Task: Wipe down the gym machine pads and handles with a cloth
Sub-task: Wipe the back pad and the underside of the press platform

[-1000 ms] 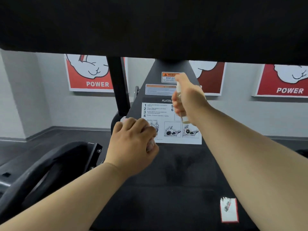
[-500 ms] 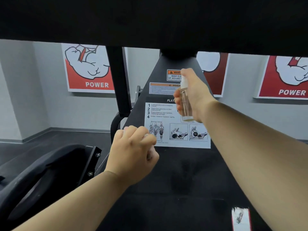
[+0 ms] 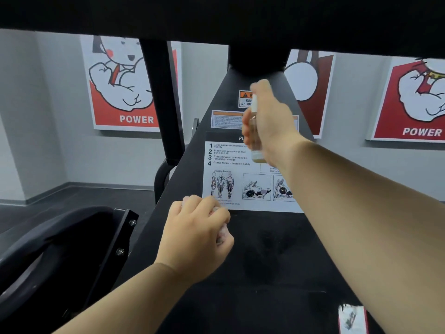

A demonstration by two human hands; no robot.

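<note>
"POWER" on red posters [image 3: 136, 119]; instruction label [image 3: 231, 165] — "Muscles Trained", steps 1–4.

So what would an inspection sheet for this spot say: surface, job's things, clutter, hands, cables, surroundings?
Surface: black sloped panel with dark smudges; a white instruction sticker on it.
Job's things: clear bottle in the right hand; white cloth, mostly hidden in the left hand.
Clutter: torn red-edged label at the panel's lower right.
Hands: left hand grips the cloth over the panel; right hand holds the bottle upright, raised before the sticker.
Cables: nothing seen.
Surroundings: grey wall with red POWER posters; black pad at left; dark floor.
</note>
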